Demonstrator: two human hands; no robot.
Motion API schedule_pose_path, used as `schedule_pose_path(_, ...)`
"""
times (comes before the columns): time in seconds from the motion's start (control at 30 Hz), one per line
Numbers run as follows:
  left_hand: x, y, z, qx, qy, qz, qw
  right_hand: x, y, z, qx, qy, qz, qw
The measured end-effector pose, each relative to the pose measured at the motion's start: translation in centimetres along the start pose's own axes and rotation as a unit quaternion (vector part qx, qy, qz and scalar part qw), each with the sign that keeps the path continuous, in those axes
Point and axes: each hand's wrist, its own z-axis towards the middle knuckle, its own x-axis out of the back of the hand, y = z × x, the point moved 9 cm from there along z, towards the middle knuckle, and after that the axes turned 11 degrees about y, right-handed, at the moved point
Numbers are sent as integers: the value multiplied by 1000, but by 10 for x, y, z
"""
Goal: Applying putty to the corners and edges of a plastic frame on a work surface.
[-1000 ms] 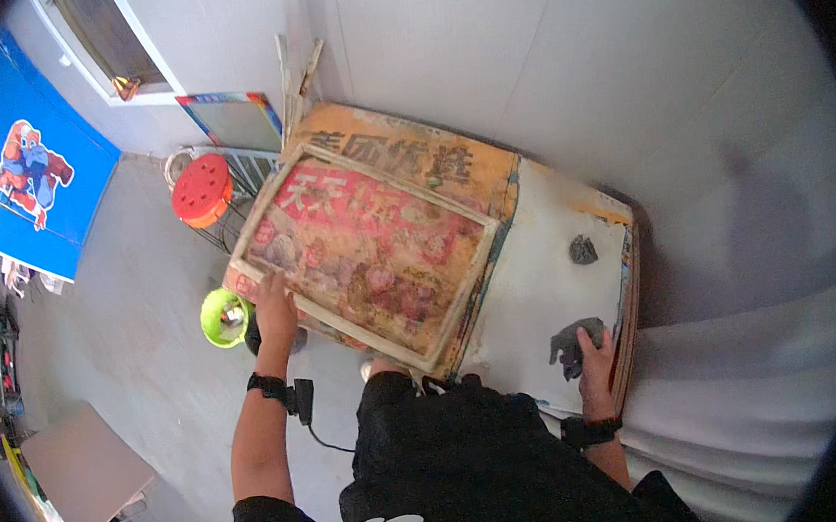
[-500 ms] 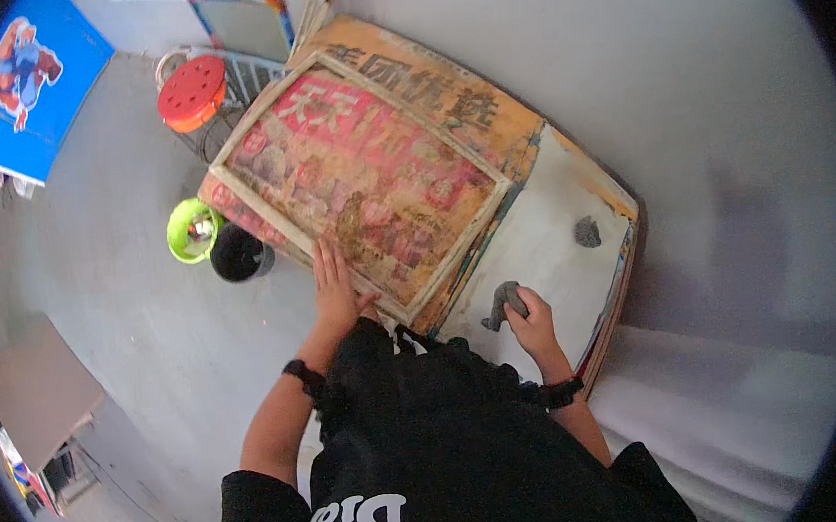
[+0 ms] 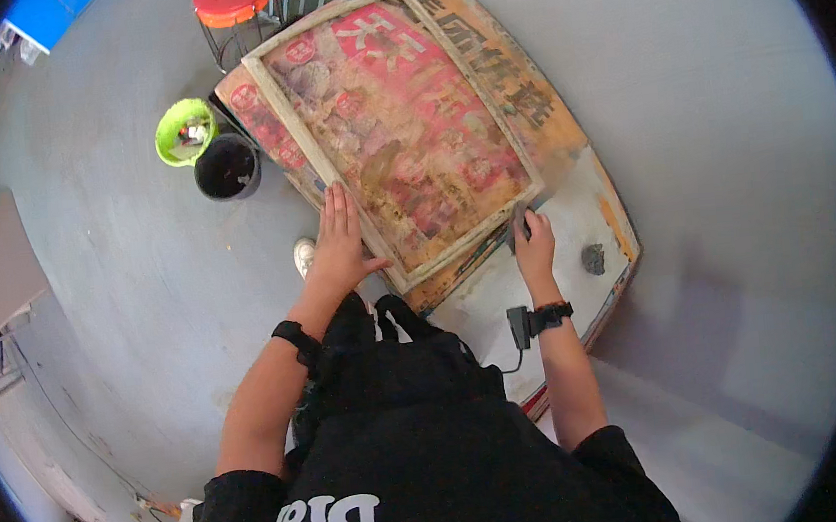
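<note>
The left hand (image 3: 340, 243) is pressing flat, fingers spread and holding nothing, on the near left rail of the framed red poster (image 3: 397, 129). The right hand (image 3: 534, 243) is closing on a small grey tool (image 3: 520, 220) at the frame's near right corner. The frame's long axis is running away from both hands, leftward; beyond the left hand are sitting a black bucket (image 3: 227, 166) and a green bowl (image 3: 184, 130)

Red, faded poster (image 3: 397, 134); green bucket (image 3: 183, 130) (black one (image 3: 227, 166) beside).
</note>
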Motion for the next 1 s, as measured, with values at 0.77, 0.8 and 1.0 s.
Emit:
schedule_pose_path(0.77,-14,3,7,50,-83,153,983,-37,1,-3,80,-102,-138,982)
schedule_pose_path(0.8,-15,3,7,47,-83,160,982,-38,-7,-8,83,-92,-151,981)
schedule_pose_path(1.0,-10,5,9,57,-85,177,979,-29,-14,-3,176,-145,-120,966)
